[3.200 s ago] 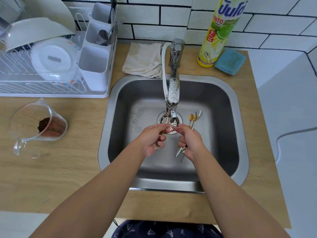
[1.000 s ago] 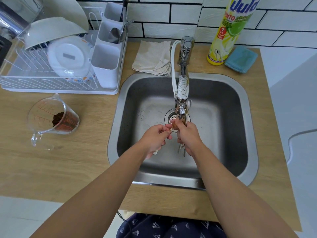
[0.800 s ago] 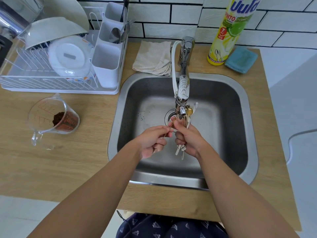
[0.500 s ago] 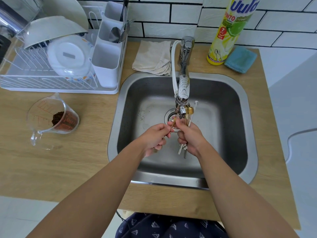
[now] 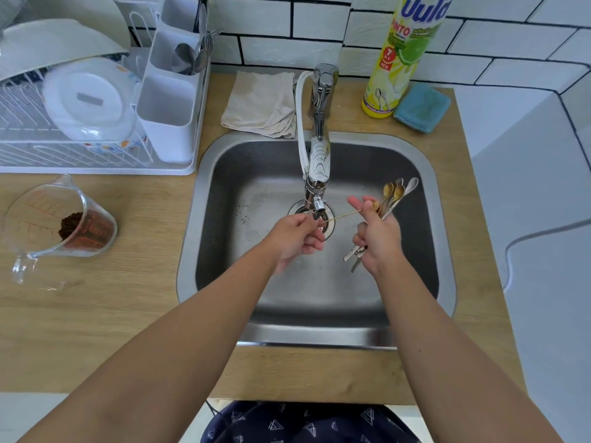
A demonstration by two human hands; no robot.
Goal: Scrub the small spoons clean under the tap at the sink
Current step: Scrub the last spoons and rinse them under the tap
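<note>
Where white tiles (image 5: 307,24) meet wooden counter (image 5: 96,314), steel sink (image 5: 444,225)

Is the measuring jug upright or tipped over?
Tipped. The jug lies on its side on the counter, left of the sink, with brown powder resting against its lower wall.

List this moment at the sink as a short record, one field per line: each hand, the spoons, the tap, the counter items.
left hand: closed on one end of a thin gold spoon, beneath the tap spout
right hand: gripping a bundle of small spoons, bowls up, thumb and forefinger at the thin spoon's other end
tap: over the sink; water flow cannot be told
counter left: measuring jug with brown grounds, dish rack
counter back: folded cloth, detergent bottle, blue sponge
</note>
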